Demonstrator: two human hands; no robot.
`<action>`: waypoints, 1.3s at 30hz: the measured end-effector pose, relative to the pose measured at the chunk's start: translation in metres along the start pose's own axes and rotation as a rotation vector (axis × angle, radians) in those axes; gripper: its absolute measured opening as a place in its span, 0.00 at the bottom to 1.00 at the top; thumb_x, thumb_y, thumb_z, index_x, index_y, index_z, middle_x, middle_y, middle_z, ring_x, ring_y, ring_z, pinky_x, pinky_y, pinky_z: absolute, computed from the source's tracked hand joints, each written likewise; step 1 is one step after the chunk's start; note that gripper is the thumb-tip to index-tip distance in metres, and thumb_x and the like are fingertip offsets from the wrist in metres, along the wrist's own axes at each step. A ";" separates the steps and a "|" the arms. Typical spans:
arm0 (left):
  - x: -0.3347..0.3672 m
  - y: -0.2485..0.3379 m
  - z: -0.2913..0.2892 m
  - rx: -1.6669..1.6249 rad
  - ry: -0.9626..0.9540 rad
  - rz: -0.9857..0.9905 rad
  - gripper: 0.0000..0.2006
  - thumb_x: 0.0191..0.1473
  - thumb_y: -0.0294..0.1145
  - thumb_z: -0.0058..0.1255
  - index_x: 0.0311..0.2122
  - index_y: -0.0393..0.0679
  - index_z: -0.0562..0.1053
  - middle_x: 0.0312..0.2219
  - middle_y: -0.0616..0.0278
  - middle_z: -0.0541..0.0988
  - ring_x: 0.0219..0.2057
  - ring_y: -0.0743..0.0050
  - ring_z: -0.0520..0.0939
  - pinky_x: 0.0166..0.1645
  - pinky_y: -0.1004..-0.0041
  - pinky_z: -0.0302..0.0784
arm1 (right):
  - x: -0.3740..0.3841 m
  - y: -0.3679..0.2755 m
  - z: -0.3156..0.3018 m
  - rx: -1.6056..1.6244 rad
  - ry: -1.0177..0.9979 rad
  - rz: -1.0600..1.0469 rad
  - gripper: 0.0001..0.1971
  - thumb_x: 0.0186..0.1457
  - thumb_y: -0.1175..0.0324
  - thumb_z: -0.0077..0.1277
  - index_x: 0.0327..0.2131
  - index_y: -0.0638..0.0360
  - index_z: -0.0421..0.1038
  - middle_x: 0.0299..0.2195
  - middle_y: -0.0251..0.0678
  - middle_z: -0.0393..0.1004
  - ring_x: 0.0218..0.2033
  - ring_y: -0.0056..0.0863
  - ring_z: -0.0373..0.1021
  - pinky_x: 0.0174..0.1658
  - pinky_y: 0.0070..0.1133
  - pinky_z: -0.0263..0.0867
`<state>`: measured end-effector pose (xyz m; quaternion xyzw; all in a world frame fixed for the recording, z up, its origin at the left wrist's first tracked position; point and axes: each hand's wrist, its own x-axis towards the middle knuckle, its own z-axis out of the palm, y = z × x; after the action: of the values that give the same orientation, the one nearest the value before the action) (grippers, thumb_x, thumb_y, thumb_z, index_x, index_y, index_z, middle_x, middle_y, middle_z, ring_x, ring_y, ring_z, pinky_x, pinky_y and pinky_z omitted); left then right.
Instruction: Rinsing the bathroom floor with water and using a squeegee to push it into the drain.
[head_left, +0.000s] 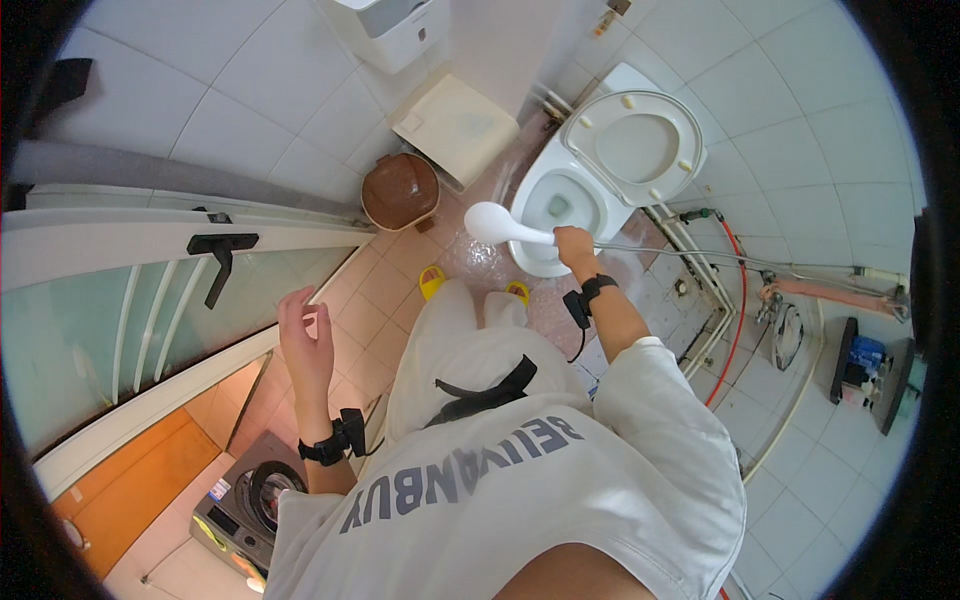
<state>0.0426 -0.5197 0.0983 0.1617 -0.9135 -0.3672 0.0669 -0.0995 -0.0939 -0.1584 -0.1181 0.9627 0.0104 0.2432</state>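
Note:
My right hand (574, 248) is wrapped round the handle of a white shower head (492, 224), whose broad round head points left. From its handle end a thin metal hose (720, 252) runs right toward the wall. The shower head is over the near rim of a white toilet (540, 262), with its lid and seat (637, 145) raised; I cannot tell whether they touch. My left hand (306, 335) holds nothing. Its fingers are loosely bent and apart, near the edge of the glazed door. No water stream shows at the shower head.
A white-framed door (150, 330) with a black handle (222, 262) stands at the left. A brown waste bin (400, 190) and a cream box (455, 130) are by the far wall. Pipes (690, 265) and a red hose (738, 300) line the right. The floor (490, 262) looks wet. A washing machine (245, 500) is lower left.

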 end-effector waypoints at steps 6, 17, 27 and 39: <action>0.005 0.009 0.006 0.010 -0.018 0.006 0.12 0.53 0.24 0.46 0.44 0.40 0.69 0.41 0.56 0.71 0.34 0.68 0.76 0.40 0.71 0.71 | -0.004 -0.003 -0.009 0.052 0.013 0.020 0.08 0.47 0.73 0.47 0.31 0.53 0.75 0.31 0.40 0.77 0.35 0.39 0.74 0.37 0.32 0.70; 0.010 0.032 0.016 0.006 -0.049 0.020 0.12 0.54 0.24 0.46 0.45 0.39 0.69 0.40 0.54 0.71 0.34 0.67 0.76 0.39 0.71 0.71 | -0.017 -0.018 0.024 0.101 -0.021 -0.072 0.09 0.43 0.74 0.50 0.32 0.52 0.74 0.30 0.39 0.76 0.35 0.38 0.74 0.38 0.32 0.69; 0.051 0.000 0.005 0.031 -0.214 0.171 0.14 0.51 0.22 0.47 0.45 0.39 0.68 0.40 0.54 0.71 0.34 0.66 0.75 0.39 0.69 0.71 | -0.042 -0.083 0.052 0.210 -0.048 0.053 0.07 0.45 0.70 0.50 0.31 0.52 0.73 0.30 0.39 0.76 0.34 0.40 0.73 0.38 0.34 0.69; 0.094 -0.041 -0.029 0.032 -0.392 0.291 0.14 0.51 0.21 0.46 0.45 0.39 0.68 0.40 0.55 0.70 0.35 0.65 0.75 0.40 0.69 0.70 | -0.092 -0.164 0.095 0.138 -0.053 0.161 0.06 0.48 0.71 0.47 0.29 0.51 0.75 0.29 0.37 0.77 0.33 0.37 0.74 0.36 0.31 0.70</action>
<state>-0.0289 -0.5984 0.0912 -0.0447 -0.9284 -0.3636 -0.0622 0.0616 -0.2250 -0.1925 -0.0230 0.9608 -0.0334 0.2743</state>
